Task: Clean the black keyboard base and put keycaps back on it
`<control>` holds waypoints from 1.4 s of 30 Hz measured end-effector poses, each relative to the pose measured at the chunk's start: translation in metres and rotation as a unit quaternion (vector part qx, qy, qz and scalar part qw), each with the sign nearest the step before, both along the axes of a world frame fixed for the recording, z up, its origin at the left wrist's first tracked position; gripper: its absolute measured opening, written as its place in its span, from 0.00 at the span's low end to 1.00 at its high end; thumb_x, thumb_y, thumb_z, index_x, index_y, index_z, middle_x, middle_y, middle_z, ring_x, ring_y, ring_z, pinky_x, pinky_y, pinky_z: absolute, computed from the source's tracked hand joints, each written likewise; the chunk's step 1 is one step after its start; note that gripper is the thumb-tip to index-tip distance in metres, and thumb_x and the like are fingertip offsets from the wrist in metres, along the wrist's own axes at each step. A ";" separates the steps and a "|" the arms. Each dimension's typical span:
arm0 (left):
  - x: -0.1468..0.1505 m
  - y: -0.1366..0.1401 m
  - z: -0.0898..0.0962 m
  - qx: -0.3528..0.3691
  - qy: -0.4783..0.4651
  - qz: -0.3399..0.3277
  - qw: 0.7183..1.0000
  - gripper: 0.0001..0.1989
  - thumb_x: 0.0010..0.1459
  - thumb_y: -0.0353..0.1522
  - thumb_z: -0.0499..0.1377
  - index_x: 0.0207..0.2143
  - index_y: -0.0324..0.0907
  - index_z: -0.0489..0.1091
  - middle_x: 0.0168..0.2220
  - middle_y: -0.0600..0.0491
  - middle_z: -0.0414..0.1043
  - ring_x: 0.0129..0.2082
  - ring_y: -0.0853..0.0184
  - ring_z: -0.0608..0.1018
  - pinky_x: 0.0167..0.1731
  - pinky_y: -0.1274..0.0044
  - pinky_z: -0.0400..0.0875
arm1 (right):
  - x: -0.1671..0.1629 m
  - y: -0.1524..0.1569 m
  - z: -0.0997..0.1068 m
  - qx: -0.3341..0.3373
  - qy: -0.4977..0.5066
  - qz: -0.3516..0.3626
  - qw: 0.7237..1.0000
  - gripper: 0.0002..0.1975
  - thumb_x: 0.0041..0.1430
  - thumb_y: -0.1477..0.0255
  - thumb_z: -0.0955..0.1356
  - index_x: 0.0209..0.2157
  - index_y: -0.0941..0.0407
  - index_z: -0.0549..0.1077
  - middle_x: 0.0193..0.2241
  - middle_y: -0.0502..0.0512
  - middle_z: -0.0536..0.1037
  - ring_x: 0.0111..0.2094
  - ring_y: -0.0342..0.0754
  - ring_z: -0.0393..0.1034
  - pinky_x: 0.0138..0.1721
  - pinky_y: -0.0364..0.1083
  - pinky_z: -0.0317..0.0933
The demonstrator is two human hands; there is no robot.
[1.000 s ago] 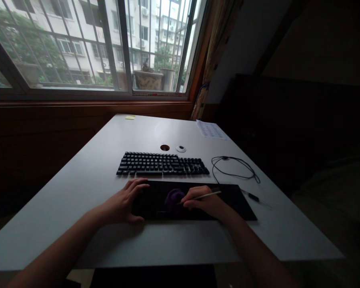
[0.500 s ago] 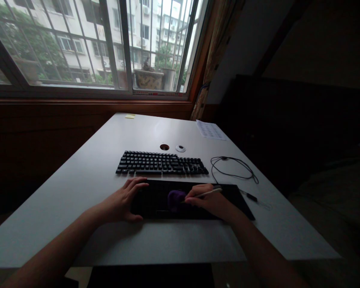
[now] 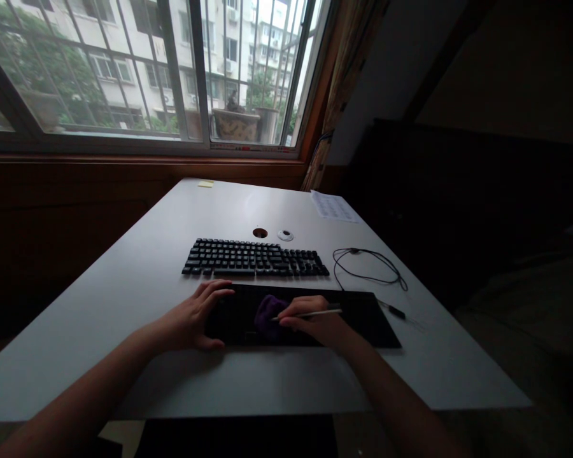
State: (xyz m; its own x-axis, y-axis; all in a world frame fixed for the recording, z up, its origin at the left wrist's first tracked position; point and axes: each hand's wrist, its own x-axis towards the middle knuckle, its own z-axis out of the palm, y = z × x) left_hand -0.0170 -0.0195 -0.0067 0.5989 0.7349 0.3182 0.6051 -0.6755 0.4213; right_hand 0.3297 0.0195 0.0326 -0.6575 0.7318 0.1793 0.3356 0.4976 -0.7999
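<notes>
A long black panel (image 3: 363, 318) is laid flat across the near half of a white table (image 3: 267, 381), its dark surface plain and faintly glossy, its outline straight-edged. Its left end is held by the left hand (image 3: 191, 318), which is spread wide, fingers over the far edge and thumb at the near one. By the right hand (image 3: 318, 318) a slim pale tool (image 3: 334, 312) is gripped in closed fingers, pencil-fashion, and its tip is pointed leftward at a purple cloth (image 3: 265, 318). The cloth is bunched, soft and creased, and is set on the panel, left of the middle; whether it is also pinched by the fingertips cannot be told.

Past the panel's right end a small black-handled piece (image 3: 396, 312) is seen, its thin end blurred. Beyond it a black cable (image 3: 354, 251) is looped loosely. Just behind the panel a black keyboard (image 3: 239, 257) is placed, followed by a round hole (image 3: 260, 233) and a white ring (image 3: 280, 236). Farther off are seen printed sheets (image 3: 334, 206) and yellow notes (image 3: 205, 184). Outside the barred window (image 3: 204, 95), a patterned pot (image 3: 236, 127) is stood, with something dark, too small to be identified, rising from it.
</notes>
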 end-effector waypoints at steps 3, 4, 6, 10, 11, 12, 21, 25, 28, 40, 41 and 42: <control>-0.001 0.001 -0.001 0.007 -0.002 -0.001 1.000 0.51 0.48 0.43 0.74 0.68 0.48 0.51 0.69 0.38 0.52 0.67 0.41 0.59 0.63 0.48 0.63 | -0.033 -0.003 -0.005 0.050 0.022 0.034 0.998 0.16 0.64 0.55 0.72 0.35 0.53 0.84 0.33 0.55 0.84 0.35 0.48 0.77 0.38 0.45 0.68; -0.001 0.001 -0.002 0.008 -0.003 -0.001 1.000 0.51 0.48 0.43 0.74 0.68 0.48 0.51 0.69 0.38 0.52 0.67 0.41 0.59 0.63 0.48 0.63 | -0.040 -0.004 -0.005 0.058 0.023 0.033 0.998 0.16 0.64 0.55 0.72 0.35 0.53 0.84 0.34 0.55 0.84 0.35 0.48 0.77 0.38 0.45 0.68; -0.001 0.001 -0.002 0.007 -0.006 0.000 1.000 0.52 0.48 0.43 0.74 0.68 0.49 0.51 0.69 0.39 0.52 0.67 0.41 0.59 0.64 0.48 0.62 | -0.043 -0.006 -0.005 0.066 0.003 0.025 0.998 0.16 0.65 0.56 0.71 0.35 0.54 0.83 0.33 0.55 0.83 0.34 0.48 0.77 0.37 0.45 0.67; 0.000 0.001 -0.001 0.001 -0.008 -0.004 1.000 0.52 0.48 0.42 0.75 0.69 0.49 0.50 0.69 0.39 0.52 0.68 0.41 0.59 0.64 0.48 0.62 | -0.007 -0.003 0.004 0.020 -0.046 -0.030 0.998 0.18 0.65 0.56 0.71 0.30 0.55 0.81 0.27 0.53 0.80 0.29 0.46 0.73 0.32 0.44 0.63; 0.000 0.001 0.000 0.000 -0.009 -0.006 1.000 0.53 0.48 0.42 0.75 0.69 0.49 0.50 0.69 0.38 0.53 0.68 0.41 0.59 0.64 0.48 0.62 | 0.009 -0.001 0.008 -0.012 -0.054 -0.038 0.998 0.18 0.65 0.56 0.71 0.30 0.56 0.81 0.26 0.53 0.80 0.28 0.45 0.73 0.31 0.43 0.63; 0.000 0.001 0.001 -0.001 -0.010 -0.006 1.000 0.52 0.48 0.42 0.74 0.69 0.49 0.50 0.69 0.38 0.53 0.67 0.41 0.59 0.63 0.48 0.63 | 0.026 0.000 0.011 -0.046 -0.058 -0.048 0.996 0.18 0.64 0.55 0.72 0.31 0.56 0.81 0.26 0.53 0.80 0.26 0.45 0.72 0.28 0.43 0.62; -0.001 0.000 0.001 -0.004 -0.015 0.001 1.000 0.52 0.48 0.41 0.74 0.69 0.51 0.51 0.69 0.40 0.53 0.66 0.40 0.61 0.61 0.46 0.66 | 0.103 -0.002 0.014 -0.116 -0.065 -0.157 0.979 0.19 0.58 0.53 0.74 0.29 0.57 0.80 0.24 0.54 0.79 0.26 0.48 0.74 0.27 0.44 0.66; -0.002 0.001 -0.002 -0.002 -0.012 -0.001 1.000 0.53 0.48 0.41 0.74 0.69 0.50 0.49 0.69 0.40 0.52 0.67 0.42 0.60 0.63 0.47 0.63 | 0.070 -0.002 0.001 -0.129 -0.014 -0.124 0.984 0.19 0.58 0.54 0.74 0.31 0.57 0.81 0.24 0.54 0.80 0.26 0.46 0.74 0.28 0.44 0.66; -0.002 0.001 -0.003 -0.002 -0.012 0.002 1.000 0.53 0.48 0.42 0.74 0.69 0.50 0.49 0.69 0.40 0.53 0.67 0.42 0.60 0.63 0.48 0.64 | 0.028 -0.004 -0.004 -0.097 0.007 -0.078 0.992 0.19 0.58 0.53 0.74 0.31 0.57 0.82 0.25 0.54 0.80 0.27 0.46 0.74 0.29 0.44 0.66; 0.000 0.001 0.001 0.000 -0.006 -0.001 1.000 0.52 0.50 0.42 0.74 0.70 0.50 0.48 0.69 0.39 0.53 0.68 0.42 0.60 0.64 0.48 0.63 | 0.031 -0.010 0.017 -0.087 -0.046 -0.122 0.988 0.22 0.68 0.55 0.67 0.26 0.56 0.74 0.20 0.51 0.76 0.21 0.44 0.70 0.23 0.41 0.59; 0.000 0.001 0.001 0.000 -0.005 -0.001 1.000 0.52 0.50 0.43 0.74 0.70 0.50 0.48 0.69 0.39 0.53 0.68 0.42 0.60 0.64 0.48 0.63 | 0.041 -0.011 0.018 -0.118 -0.042 -0.122 0.985 0.21 0.67 0.54 0.67 0.27 0.56 0.74 0.21 0.51 0.77 0.20 0.44 0.70 0.22 0.41 0.60; 0.000 0.001 0.001 0.000 -0.006 -0.001 1.000 0.52 0.50 0.43 0.74 0.70 0.50 0.48 0.69 0.39 0.53 0.68 0.42 0.60 0.64 0.48 0.63 | 0.049 -0.012 0.019 -0.136 -0.039 -0.126 0.982 0.21 0.67 0.54 0.67 0.28 0.56 0.74 0.21 0.51 0.77 0.20 0.44 0.71 0.22 0.41 0.61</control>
State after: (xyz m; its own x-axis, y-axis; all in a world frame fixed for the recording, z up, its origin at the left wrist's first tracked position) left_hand -0.0167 -0.0188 -0.0060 0.5962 0.7344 0.3243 0.5996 -0.6760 0.4285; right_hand 0.3785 0.0077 0.0520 -0.4530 0.8871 -0.0889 0.4868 0.1626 -0.8583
